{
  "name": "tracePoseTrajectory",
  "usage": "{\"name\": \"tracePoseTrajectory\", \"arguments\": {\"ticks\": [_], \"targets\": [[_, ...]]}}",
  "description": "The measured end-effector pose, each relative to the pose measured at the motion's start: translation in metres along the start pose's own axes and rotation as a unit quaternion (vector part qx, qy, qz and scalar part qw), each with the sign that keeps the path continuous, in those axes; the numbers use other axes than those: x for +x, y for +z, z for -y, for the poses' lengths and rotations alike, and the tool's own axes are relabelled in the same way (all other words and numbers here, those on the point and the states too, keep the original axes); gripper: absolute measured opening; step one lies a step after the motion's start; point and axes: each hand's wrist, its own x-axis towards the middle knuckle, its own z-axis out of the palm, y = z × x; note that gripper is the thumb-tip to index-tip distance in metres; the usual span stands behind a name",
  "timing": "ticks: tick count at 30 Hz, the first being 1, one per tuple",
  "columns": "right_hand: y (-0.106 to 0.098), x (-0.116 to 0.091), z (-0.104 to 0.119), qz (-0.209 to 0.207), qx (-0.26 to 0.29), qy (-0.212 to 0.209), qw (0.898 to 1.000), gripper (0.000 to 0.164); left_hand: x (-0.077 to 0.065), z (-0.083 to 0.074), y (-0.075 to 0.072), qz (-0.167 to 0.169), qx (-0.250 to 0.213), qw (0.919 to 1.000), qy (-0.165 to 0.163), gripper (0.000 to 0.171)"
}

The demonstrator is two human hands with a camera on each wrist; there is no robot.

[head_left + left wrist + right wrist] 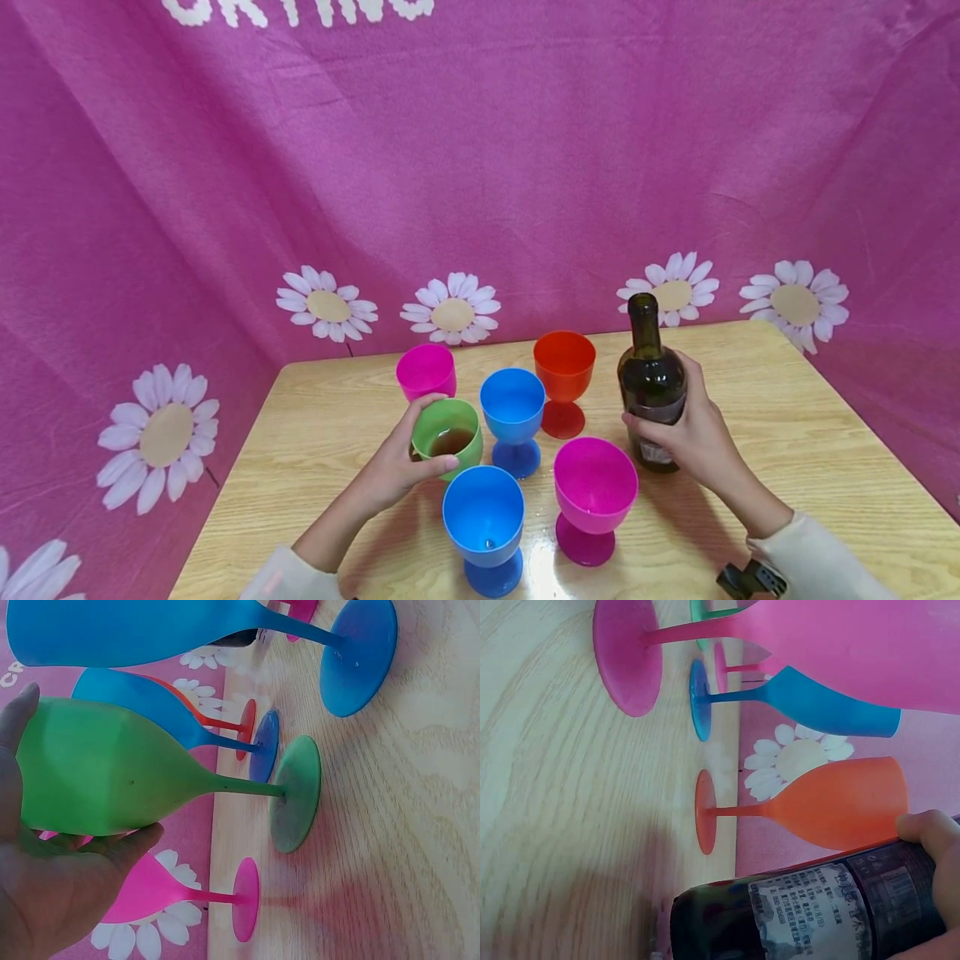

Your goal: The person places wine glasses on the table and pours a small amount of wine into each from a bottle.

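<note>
Hiding bottle (651, 375) label, right hand (693, 433); left hand (393, 471) grips green goblet (448, 435)

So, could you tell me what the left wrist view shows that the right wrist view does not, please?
Only the left wrist view shows the left hand gripping the green goblet's bowl, and the whole of that goblet down to its foot.

Only the right wrist view shows the bottle with its printed label, a fingertip of the right hand on it, and the orange goblet in full.

Both show the wooden table, pink and blue goblets standing on it, and the pink daisy cloth behind.
</note>
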Motion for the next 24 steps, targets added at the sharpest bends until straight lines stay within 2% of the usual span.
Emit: {"name": "tracePoseTrajectory", "arguments": {"ticks": [18, 24], "targets": [[0.0009, -0.0022, -0.0076, -0.003, 0.001, -0.002, 1.000, 0.106, -0.0006, -0.0026, 0.0001, 0.000, 0.007, 1.0000, 0.007, 0.080], [0.0011, -0.0034, -0.0105, 0.013, 0.000, 0.007, 1.000, 0.105, -0.0016, -0.0068, -0.0015, -0.006, 0.054, 0.9984, 0.016, 0.084]]}}
